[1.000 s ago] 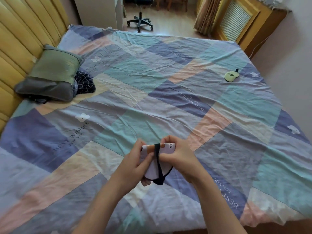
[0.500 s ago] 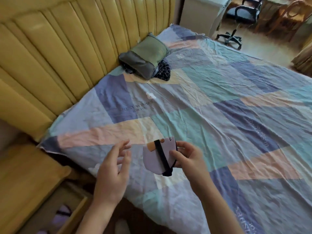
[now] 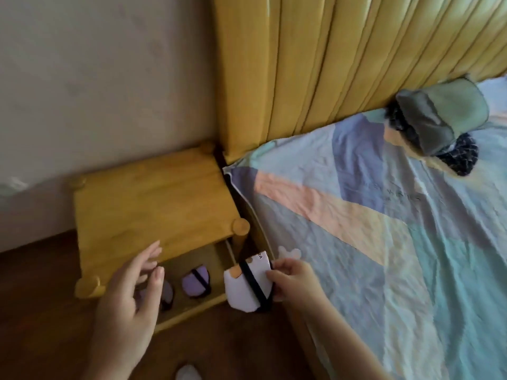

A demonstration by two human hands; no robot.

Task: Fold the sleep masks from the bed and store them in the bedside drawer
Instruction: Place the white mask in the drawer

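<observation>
Item: folded mask [image 3: 248, 286], right hand [image 3: 295, 281] pinching it beside the drawer [image 3: 192, 307]; left hand [image 3: 131, 303] released. We are aiming for the gap right of the stored masks [image 3: 195, 281].

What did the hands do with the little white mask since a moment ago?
The left hand let go of the folded white mask and now hovers open over the open drawer. The right hand carried the mask off the bed to the drawer's right end. The view swung from the bed to the nightstand. Unchanged: the mask stays folded, strap around it, pinched in the right hand.
</observation>
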